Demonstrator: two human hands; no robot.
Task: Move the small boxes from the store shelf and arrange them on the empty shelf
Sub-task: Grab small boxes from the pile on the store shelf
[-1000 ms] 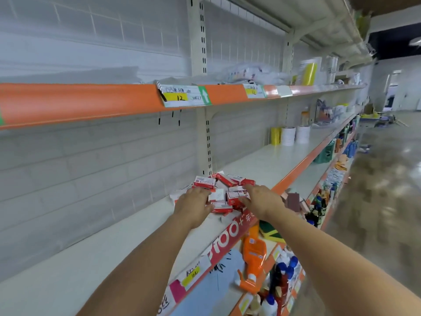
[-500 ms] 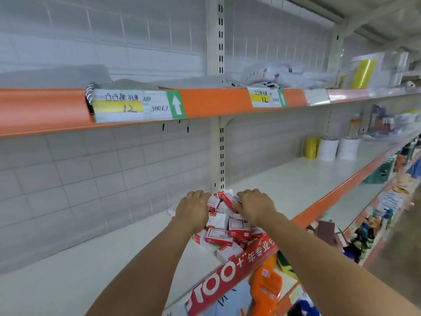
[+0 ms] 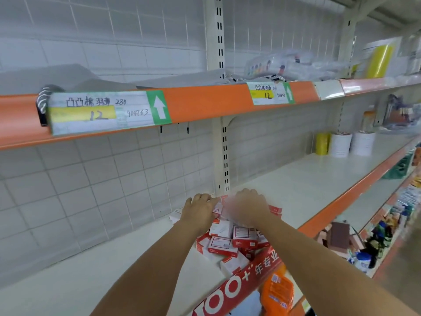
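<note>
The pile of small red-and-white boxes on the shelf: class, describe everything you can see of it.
The pile of small boxes is a loose heap of flat cardboard-looking cartons, white faces with red bands and small printed labels. They lie jumbled at differing angles, some overlapping, on the pale shelf close to its orange front edge, before the slotted upright post. The left hand rests on the heap's far left side and the blurred right hand on its far right, both with fingers curled over the boxes.
</note>
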